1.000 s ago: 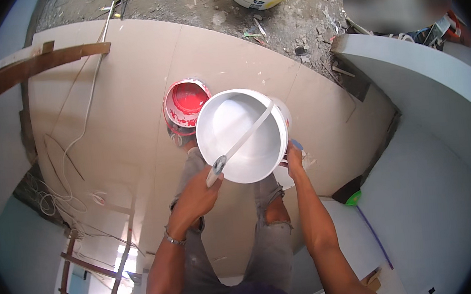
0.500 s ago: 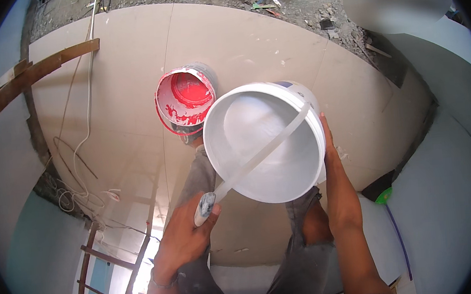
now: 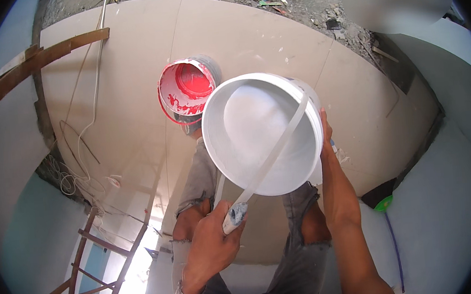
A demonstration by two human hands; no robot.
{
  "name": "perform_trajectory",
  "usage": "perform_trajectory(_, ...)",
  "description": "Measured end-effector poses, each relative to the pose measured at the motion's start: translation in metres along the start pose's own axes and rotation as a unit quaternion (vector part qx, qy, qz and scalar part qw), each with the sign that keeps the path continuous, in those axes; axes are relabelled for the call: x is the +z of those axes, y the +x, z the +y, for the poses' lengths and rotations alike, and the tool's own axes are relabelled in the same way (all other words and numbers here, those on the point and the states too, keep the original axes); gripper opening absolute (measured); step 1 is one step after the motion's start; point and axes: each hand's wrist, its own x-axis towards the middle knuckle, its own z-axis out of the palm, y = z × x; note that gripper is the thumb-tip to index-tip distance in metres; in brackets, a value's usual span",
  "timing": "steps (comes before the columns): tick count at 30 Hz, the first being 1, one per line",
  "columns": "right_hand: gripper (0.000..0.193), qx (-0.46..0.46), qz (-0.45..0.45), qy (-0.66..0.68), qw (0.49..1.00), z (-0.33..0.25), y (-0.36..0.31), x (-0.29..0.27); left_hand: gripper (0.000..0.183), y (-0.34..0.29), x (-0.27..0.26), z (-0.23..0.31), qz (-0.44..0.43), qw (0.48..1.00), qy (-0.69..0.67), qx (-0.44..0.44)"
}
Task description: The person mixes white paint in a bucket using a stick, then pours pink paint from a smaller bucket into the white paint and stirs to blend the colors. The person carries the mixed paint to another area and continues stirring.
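At mid-frame we hold one white bucket (image 3: 251, 129), smooth and round, its mouth turned up toward us. Our left hand (image 3: 213, 241) has its fingers wrapped round the tubular, blotchy grip (image 3: 234, 218) of a flat, pale strap handle (image 3: 275, 147) that slants across the opening. Our right hand (image 3: 326, 128) lies along the right wall; we cannot tell how far its fingers curl. Just up and left, a second, smaller bucket (image 3: 192, 81), streaked with red paint, is partly hidden behind the white rim. Beneath spreads smooth beige floor (image 3: 271, 43); rough rubble (image 3: 313, 8) lines the top. One wooden ladder-like frame (image 3: 104, 242) fills the lower left.
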Motion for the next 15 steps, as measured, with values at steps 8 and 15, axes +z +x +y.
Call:
perform_trajectory(8, 0.079, 0.021, -0.03, -0.047, 0.998, -0.011, -0.002, -0.008, 0.019, -0.01, 0.043, -0.011, 0.058, 0.995, -0.048, 0.073)
perform_trajectory(15, 0.079, 0.013, -0.047, -0.024, 0.999, -0.019, -0.019, -0.002, 0.012, -0.015, 0.053, -0.01, 0.083, 0.99, -0.018, 0.117)
